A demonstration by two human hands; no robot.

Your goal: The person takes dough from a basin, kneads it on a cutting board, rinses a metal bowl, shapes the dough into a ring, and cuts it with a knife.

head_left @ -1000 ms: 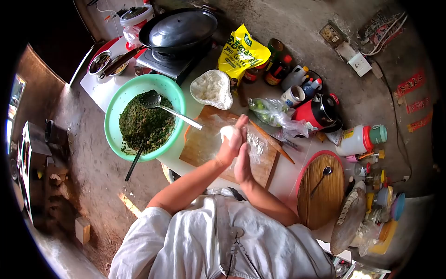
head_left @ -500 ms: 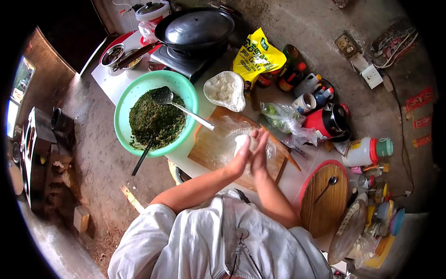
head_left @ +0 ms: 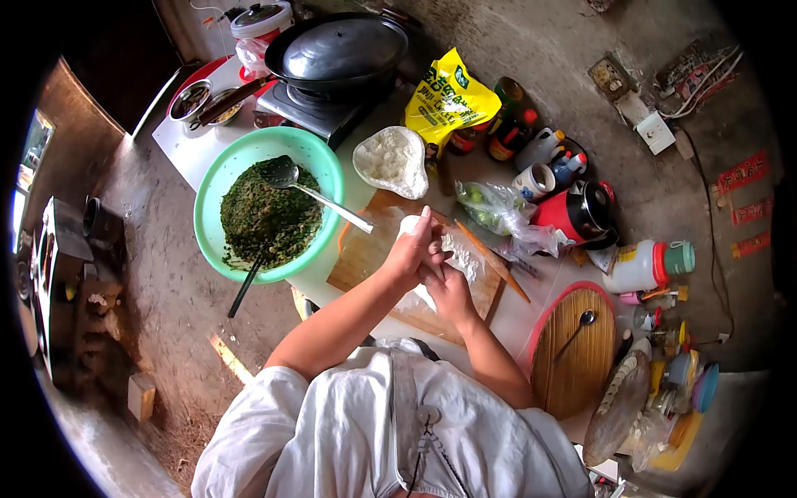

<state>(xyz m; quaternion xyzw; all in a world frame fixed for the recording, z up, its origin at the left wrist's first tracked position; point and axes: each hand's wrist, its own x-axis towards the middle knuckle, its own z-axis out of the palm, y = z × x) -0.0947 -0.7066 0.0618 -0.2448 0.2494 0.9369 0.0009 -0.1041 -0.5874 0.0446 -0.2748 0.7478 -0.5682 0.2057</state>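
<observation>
My left hand (head_left: 410,254) is closed above the cutting board, its thumb pointing up, around a lump of white dough (head_left: 408,225) that shows past its fingers. Pressed against it from the right, my right hand (head_left: 448,292) has its fingers curled in, and what lies in them is hidden. Beneath both hands is the wooden cutting board (head_left: 353,270), dusted with flour (head_left: 465,257). A thin rolling pin (head_left: 494,259) lies along the board's right side. A heart-shaped bowl of flour (head_left: 390,162) stands just beyond the board.
A green basin (head_left: 207,207) of chopped green filling, holding a metal spoon (head_left: 332,205), stands left. Behind sits a lidded wok (head_left: 344,54) on a cooker. Seasoning bottles (head_left: 512,137), a yellow bag (head_left: 448,100), a red kettle (head_left: 573,212) and a round wooden lid (head_left: 573,357) line the right.
My hands have turned from palm to palm into a closed clasp, the left coming over the dough and the right shifting lower. The whole view has shifted slightly.
</observation>
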